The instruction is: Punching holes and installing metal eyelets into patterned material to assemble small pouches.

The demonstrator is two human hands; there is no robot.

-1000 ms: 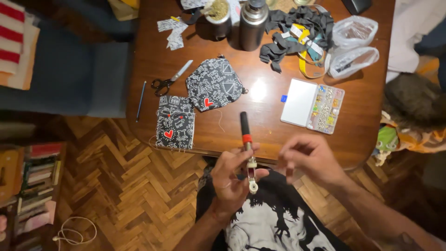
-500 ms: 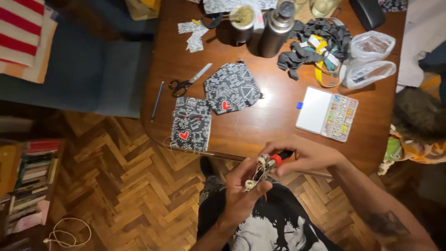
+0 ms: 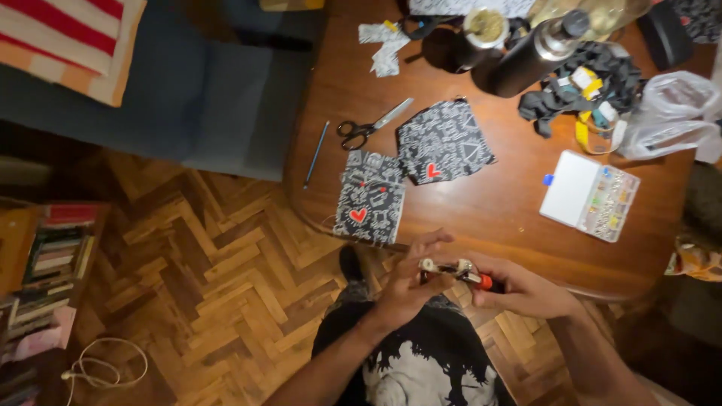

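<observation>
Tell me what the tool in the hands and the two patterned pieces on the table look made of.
The tool, held by the left hand and right hand, looks like pale metal at its head, with a red-orange, probably plastic grip. The patterned pieces look like printed fabric: matte, soft-edged, lying flat on the glossy wooden table.

the small tool [image 3: 456, 272] is mostly covered by the left hand [image 3: 410, 286] and right hand [image 3: 526, 289], so its kind cannot be told; the clear plastic bag [image 3: 669, 113] at the tabletop's right edge runs out of the picture; the compartment box [image 3: 590, 195] holds bits too small to tell; the striped cushion [image 3: 68, 41] is cut off at the top left corner
</observation>
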